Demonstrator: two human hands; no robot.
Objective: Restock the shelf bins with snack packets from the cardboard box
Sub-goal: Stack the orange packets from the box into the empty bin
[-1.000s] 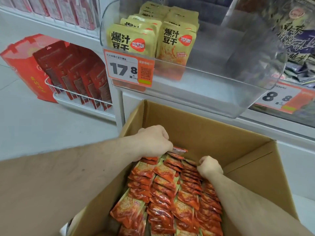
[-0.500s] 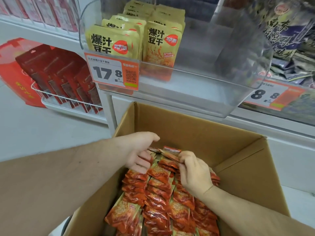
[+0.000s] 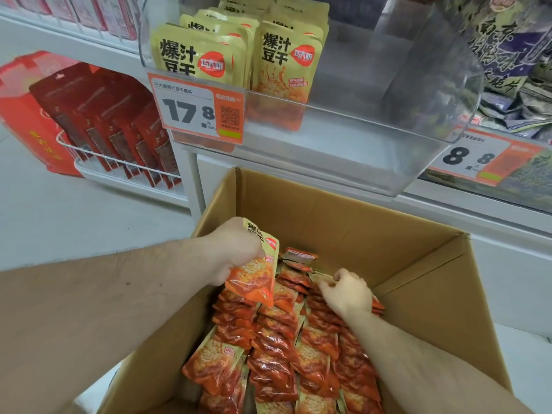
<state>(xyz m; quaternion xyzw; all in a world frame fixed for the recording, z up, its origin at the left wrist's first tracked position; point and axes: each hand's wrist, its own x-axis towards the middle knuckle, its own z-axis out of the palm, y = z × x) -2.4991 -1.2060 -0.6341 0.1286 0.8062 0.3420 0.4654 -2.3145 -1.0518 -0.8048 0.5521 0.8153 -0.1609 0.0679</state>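
Once freed from the packed rows at the cardboard box's (image 3: pixel 343 222) far-left corner, raised one tofu snack packet (image 3: pixel 257 273) in left hand (image 3: pixel 236 249), grip clenched round it; right hand (image 3: pixel 346 291) pinching another packet's top. Ready for the clear shelf bin (image 3: pixel 343 150) above.

View: head camera — the only one, so no second view shares the scene.
Position: above the open cardboard box (image 3: pixel 343 222), close in; both forearms enter from the bottom edge.
Facing: forward and down, into the box and onto the clear shelf bin (image 3: pixel 328 138) just beyond it.
Nearness: left hand (image 3: pixel 236 249) and right hand (image 3: pixel 348 291) sit mid-frame.
Lens: wide-angle — edges bow, and far-right packets look smeared, probably distortion.
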